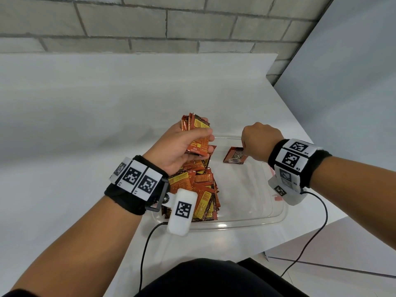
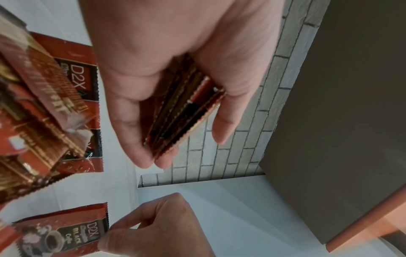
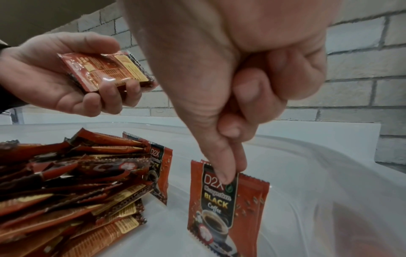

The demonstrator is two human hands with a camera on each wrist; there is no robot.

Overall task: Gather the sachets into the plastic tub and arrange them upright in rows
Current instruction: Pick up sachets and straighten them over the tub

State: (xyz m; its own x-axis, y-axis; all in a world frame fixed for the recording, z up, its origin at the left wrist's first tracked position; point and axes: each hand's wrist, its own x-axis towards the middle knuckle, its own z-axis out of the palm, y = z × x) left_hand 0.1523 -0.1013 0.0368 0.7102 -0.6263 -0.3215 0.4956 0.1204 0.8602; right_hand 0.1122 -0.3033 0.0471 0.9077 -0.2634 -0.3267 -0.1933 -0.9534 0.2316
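Sachets (image 3: 226,208) reading "D2X BLACK Coffee" are standing upright, long axis vertical, at the lower centre of the right wrist frame inside the plastic tub (image 1: 276,213), the right hand (image 1: 260,140) pinching their top edge between thumb and forefinger. Left hand (image 1: 182,148) is gripping a stack of sachets (image 1: 196,131) above the loose pile (image 1: 199,189) lying in the tub's left side on the worktop (image 1: 85,125).

Black wristbands (image 1: 128,198) on both bare forearms, white square-code tags (image 1: 292,156) strapped on, white camera pods (image 1: 182,212) trailing black cables (image 1: 145,249); dark clothing at bottom.
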